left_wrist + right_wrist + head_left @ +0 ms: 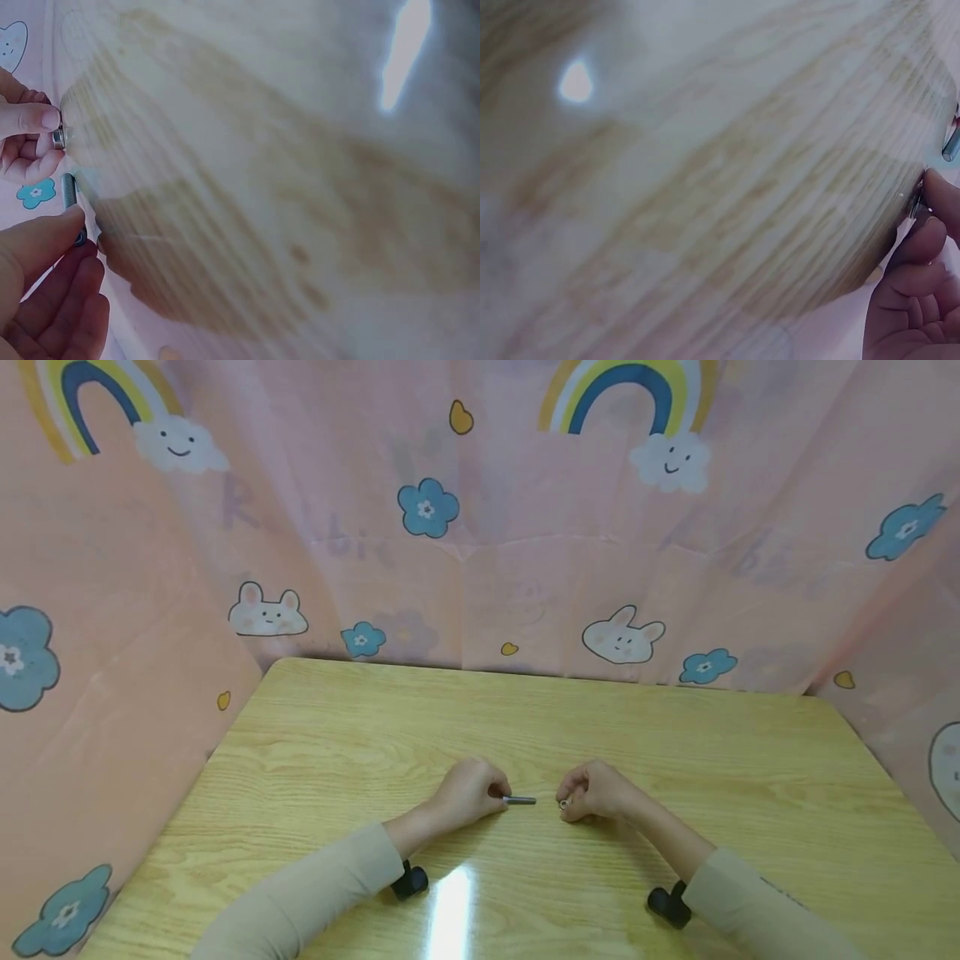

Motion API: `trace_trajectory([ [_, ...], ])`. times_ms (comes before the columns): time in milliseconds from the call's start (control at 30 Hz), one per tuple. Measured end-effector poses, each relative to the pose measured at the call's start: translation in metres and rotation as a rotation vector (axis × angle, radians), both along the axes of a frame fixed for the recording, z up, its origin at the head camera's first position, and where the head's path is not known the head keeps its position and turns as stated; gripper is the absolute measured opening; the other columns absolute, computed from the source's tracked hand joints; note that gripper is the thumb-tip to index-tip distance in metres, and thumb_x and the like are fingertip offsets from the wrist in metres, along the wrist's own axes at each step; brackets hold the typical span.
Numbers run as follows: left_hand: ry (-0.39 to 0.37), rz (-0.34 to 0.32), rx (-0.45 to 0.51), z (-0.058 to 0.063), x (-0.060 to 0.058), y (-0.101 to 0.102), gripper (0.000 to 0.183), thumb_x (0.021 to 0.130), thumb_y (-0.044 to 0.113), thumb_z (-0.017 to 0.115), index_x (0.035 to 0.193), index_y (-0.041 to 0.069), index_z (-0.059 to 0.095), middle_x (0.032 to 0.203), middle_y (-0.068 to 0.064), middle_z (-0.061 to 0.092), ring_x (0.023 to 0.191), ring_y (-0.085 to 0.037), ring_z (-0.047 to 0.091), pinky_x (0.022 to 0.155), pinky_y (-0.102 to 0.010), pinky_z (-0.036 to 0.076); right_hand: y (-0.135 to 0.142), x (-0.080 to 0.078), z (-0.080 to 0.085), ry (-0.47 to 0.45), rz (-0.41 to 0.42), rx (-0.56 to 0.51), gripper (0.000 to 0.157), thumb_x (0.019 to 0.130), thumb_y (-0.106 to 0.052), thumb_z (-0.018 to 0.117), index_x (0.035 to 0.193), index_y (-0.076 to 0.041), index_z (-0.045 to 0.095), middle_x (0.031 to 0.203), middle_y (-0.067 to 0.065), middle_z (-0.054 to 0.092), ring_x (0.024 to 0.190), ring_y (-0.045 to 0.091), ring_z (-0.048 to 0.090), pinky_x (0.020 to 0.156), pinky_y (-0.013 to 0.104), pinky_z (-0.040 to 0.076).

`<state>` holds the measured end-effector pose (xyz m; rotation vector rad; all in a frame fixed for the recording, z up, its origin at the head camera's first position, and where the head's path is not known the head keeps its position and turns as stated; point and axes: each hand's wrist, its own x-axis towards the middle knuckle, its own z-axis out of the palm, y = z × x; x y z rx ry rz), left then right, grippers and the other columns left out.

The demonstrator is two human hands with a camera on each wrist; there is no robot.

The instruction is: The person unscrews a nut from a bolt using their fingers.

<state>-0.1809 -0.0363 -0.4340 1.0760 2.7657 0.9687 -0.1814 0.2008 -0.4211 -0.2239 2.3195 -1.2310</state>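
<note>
My left hand point(467, 792) pinches one end of a grey metal bolt point(522, 800) between thumb and finger. The threaded shank point(69, 190) sticks out toward the right hand. Facing it, my right hand point(600, 792) holds a small metal nut point(564, 805) at the fingertips, its hole showing in the head view. A short gap separates the bolt's tip from the nut point(58, 139). In the right wrist view the nut point(916, 203) is mostly covered by the fingers, and the bolt's end point(952, 146) shows at the right edge.
Both hands are just above a light wood-grain table point(360, 718). A pink curtain point(510, 560) with printed rainbows, rabbits and flowers hangs behind it and at both sides. Black wrist cameras point(410, 881) sit below the cuffs. A light reflection lies on the tabletop near the front.
</note>
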Motion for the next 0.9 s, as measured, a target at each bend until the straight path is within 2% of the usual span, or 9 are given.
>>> trace_trajectory([
  [300, -0.018, 0.002, -0.010, -0.001, 0.000, 0.001, 0.008, 0.074, 0.004, 0.078, 0.078, 0.007, 0.072, 0.076, 0.001, 0.068, 0.067, -0.005, 0.057, 0.064, -0.016, 0.044, 0.001, 0.000, 0.001, -0.002, 0.012, -0.010, 0.020, 0.072, 0.001, 0.077, 0.088, 0.002, 0.066, 0.058, 0.000, 0.055, 0.050, 0.009, 0.048, 0.048, 0.023, 0.041],
  [400, -0.042, -0.001, -0.008, 0.000, 0.001, -0.001, 0.011, 0.074, 0.005, 0.078, 0.083, 0.005, 0.072, 0.078, -0.001, 0.068, 0.069, -0.008, 0.058, 0.064, -0.017, 0.045, 0.005, 0.000, 0.004, 0.040, 0.044, 0.001, 0.025, 0.077, -0.010, 0.076, 0.096, 0.002, 0.065, 0.062, 0.001, 0.056, 0.055, 0.012, 0.049, 0.050, 0.024, 0.042],
  [500, -0.038, -0.016, -0.028, 0.007, 0.000, -0.007, 0.022, 0.077, 0.011, 0.077, 0.097, 0.003, 0.070, 0.093, -0.006, 0.069, 0.085, -0.016, 0.062, 0.076, -0.025, 0.049, 0.018, -0.001, 0.011, 0.111, 0.046, 0.029, 0.036, 0.087, -0.025, 0.067, 0.111, 0.001, 0.062, 0.072, 0.007, 0.061, 0.063, 0.020, 0.055, 0.056, 0.031, 0.046],
  [567, 0.001, -0.015, -0.068, 0.017, 0.000, -0.019, 0.035, 0.081, 0.019, 0.074, 0.110, 0.003, 0.066, 0.112, -0.011, 0.064, 0.105, -0.024, 0.057, 0.091, -0.037, 0.045, 0.032, 0.000, 0.019, 0.215, 0.043, 0.078, 0.044, 0.093, -0.033, 0.058, 0.122, 0.000, 0.057, 0.088, 0.013, 0.064, 0.077, 0.026, 0.060, 0.065, 0.038, 0.050],
  [633, 0.114, 0.005, -0.159, 0.030, -0.003, -0.040, 0.047, 0.084, 0.029, 0.071, 0.123, 0.006, 0.058, 0.132, -0.015, 0.051, 0.124, -0.032, 0.044, 0.102, -0.050, 0.033, 0.050, 0.001, 0.028, 0.370, 0.055, 0.133, 0.048, 0.096, -0.033, 0.052, 0.131, 0.001, 0.049, 0.110, 0.020, 0.061, 0.098, 0.036, 0.057, 0.078, 0.050, 0.048],
  [700, 0.237, 0.050, -0.252, 0.044, -0.005, -0.066, 0.058, 0.086, 0.037, 0.066, 0.133, 0.009, 0.049, 0.144, -0.017, 0.036, 0.134, -0.037, 0.028, 0.105, -0.060, 0.021, 0.072, 0.005, 0.040, 0.551, 0.074, 0.227, 0.051, 0.097, -0.029, 0.050, 0.138, -0.001, 0.040, 0.130, 0.025, 0.048, 0.118, 0.043, 0.044, 0.091, 0.061, 0.037],
  [767, 0.329, 0.116, -0.325, 0.055, -0.007, -0.094, 0.067, 0.086, 0.042, 0.063, 0.141, 0.011, 0.040, 0.150, -0.017, 0.023, 0.138, -0.038, 0.015, 0.104, -0.066, 0.012, 0.094, 0.012, 0.053, 0.711, 0.093, 0.340, 0.055, 0.097, -0.026, 0.050, 0.145, -0.006, 0.031, 0.144, 0.025, 0.031, 0.132, 0.047, 0.023, 0.095, 0.071, 0.020],
  [833, 0.364, 0.184, -0.370, 0.064, -0.008, -0.122, 0.073, 0.087, 0.046, 0.060, 0.145, 0.011, 0.033, 0.153, -0.016, 0.016, 0.140, -0.037, 0.008, 0.102, -0.068, 0.008, 0.114, 0.020, 0.068, 0.791, 0.100, 0.457, 0.062, 0.096, -0.027, 0.051, 0.149, -0.014, 0.021, 0.152, 0.019, 0.016, 0.138, 0.044, 0.005, 0.095, 0.075, 0.004],
  [900, 0.332, 0.248, -0.376, 0.068, -0.005, -0.149, 0.077, 0.088, 0.049, 0.056, 0.148, 0.012, 0.025, 0.155, -0.015, 0.009, 0.141, -0.036, 0.002, 0.102, -0.069, 0.004, 0.129, 0.028, 0.081, 0.827, 0.101, 0.566, 0.068, 0.095, -0.031, 0.051, 0.151, -0.021, 0.014, 0.156, 0.010, 0.004, 0.140, 0.037, -0.008, 0.095, 0.074, -0.007],
])
